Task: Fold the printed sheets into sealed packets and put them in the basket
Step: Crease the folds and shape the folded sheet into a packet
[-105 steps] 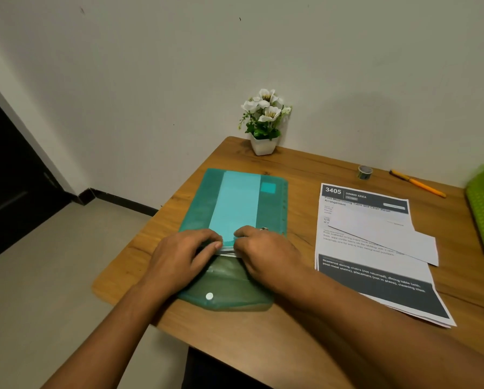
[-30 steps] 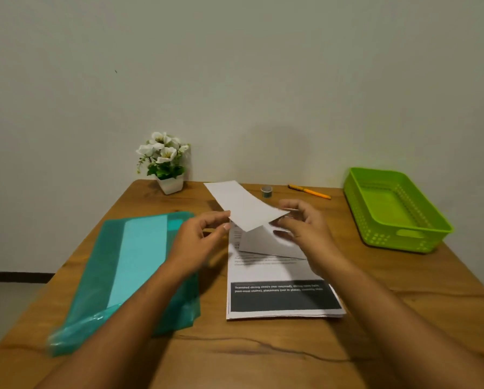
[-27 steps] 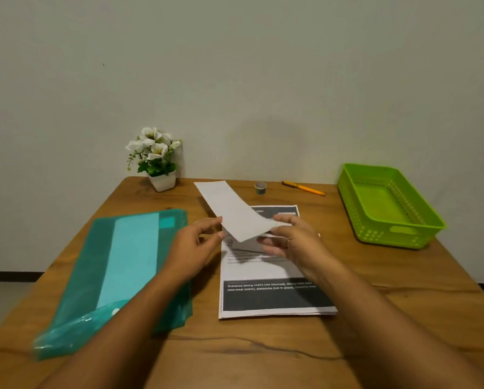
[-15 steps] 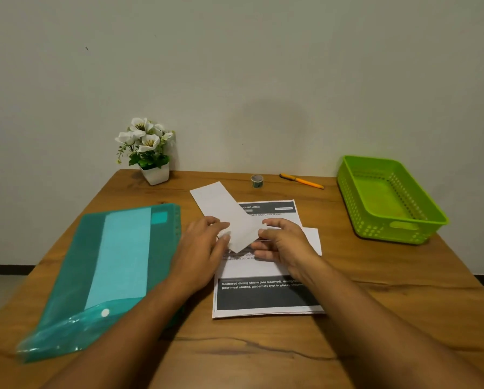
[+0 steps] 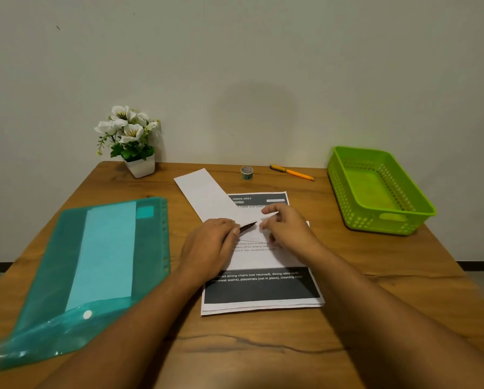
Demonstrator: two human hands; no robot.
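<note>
One wooden table (image 5: 263,349), green basket (image 5: 370,224), pale wall (image 5: 235,66)

Desk (image 5: 263,346) in front of me, backed up against the wall (image 5: 235,66). On my left lies the folder (image 5: 106,256), running from the near edge away at a slant. Dead centre, the stack of printed sheets (image 5: 263,290), and across its far left corner a folded strip (image 5: 204,192) lies diagonally, its far end poking out onto the desk. My left hand (image 5: 209,248) and right hand (image 5: 285,231) meet on the strip's near end, on top of the stack. Back left corner, the flower pot (image 5: 139,165). Behind the sheets, the tape roll (image 5: 246,173), and the pen (image 5: 292,172) just right of it. Far right, the basket (image 5: 344,192), well apart from the sheets.
</note>
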